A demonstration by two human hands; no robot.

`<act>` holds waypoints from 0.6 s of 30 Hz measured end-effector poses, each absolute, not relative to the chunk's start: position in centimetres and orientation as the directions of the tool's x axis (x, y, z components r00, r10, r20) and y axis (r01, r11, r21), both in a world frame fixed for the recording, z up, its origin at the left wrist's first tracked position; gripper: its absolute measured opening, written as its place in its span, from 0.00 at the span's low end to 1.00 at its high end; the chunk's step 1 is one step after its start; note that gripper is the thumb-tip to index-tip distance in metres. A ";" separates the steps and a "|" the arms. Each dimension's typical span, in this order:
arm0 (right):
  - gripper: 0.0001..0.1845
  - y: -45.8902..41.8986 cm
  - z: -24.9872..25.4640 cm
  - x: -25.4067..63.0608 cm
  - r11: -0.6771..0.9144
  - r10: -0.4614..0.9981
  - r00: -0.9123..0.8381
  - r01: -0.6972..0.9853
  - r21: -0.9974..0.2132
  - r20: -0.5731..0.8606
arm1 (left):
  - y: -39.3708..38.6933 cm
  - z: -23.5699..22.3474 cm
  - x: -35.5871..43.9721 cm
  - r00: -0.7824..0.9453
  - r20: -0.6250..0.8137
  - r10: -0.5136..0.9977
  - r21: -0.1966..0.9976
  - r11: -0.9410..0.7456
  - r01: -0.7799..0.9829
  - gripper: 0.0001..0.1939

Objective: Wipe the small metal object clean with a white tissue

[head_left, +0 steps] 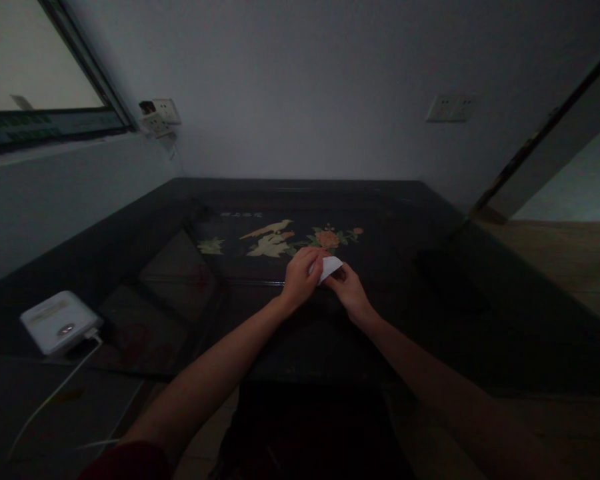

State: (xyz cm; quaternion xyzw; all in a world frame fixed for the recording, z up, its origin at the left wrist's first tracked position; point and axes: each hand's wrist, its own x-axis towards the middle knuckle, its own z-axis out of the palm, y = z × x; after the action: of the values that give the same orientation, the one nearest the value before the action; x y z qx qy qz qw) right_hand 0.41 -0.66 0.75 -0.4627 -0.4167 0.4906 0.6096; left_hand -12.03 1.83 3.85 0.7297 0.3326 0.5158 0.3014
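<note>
Both hands meet above the middle of a dark, glossy table [280,333], around a small piece of white paper [331,267]. My left hand [303,270] grips the paper's left side, its thumb lying over it. From the lower right, the fingers of my right hand [349,288] close on the paper's right end. Part of the paper is hidden behind the fingers, and whether it is folded I cannot tell. Just beyond my hands, the tabletop carries a picture of birds [269,241] and an orange flower [327,239].
A white box-shaped device [60,321] with a white cable [55,393] sits at the table's left edge. A dark flat object [447,280] lies on the right. Behind the table rises a pale wall with sockets [451,107] and a plugged-in adapter [156,123]. The room is dim.
</note>
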 end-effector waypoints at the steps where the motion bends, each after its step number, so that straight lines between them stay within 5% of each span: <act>1: 0.22 -0.7 0.7 0.4 0.077 0.984 0.171 -0.213 -0.974 0.040 | 2.0 3.7 -12.0 0.246 0.551 0.797 0.778 -0.598 0.193 0.13; 10: 0.23 -1.1 1.1 0.3 0.063 0.988 0.156 -0.302 -0.951 0.016 | 4.2 2.6 -11.8 0.141 0.180 0.974 0.976 -0.159 -0.148 0.15; 15: 0.23 -1.1 1.2 0.2 0.089 0.988 0.147 -0.315 -0.945 0.045 | 4.4 2.5 -11.2 0.297 -0.033 0.954 0.887 0.165 -0.431 0.17; 18: 0.22 -1.2 1.2 0.2 0.096 0.988 0.146 -0.316 -0.944 0.051 | 4.4 2.4 -11.2 0.301 -0.017 0.953 0.889 0.153 -0.432 0.18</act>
State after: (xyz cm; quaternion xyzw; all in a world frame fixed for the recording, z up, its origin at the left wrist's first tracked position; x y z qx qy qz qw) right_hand 0.18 -1.16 1.24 -0.4255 -0.3948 0.5207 0.6261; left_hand -11.19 4.44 2.39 0.4156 0.3137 0.5009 0.6914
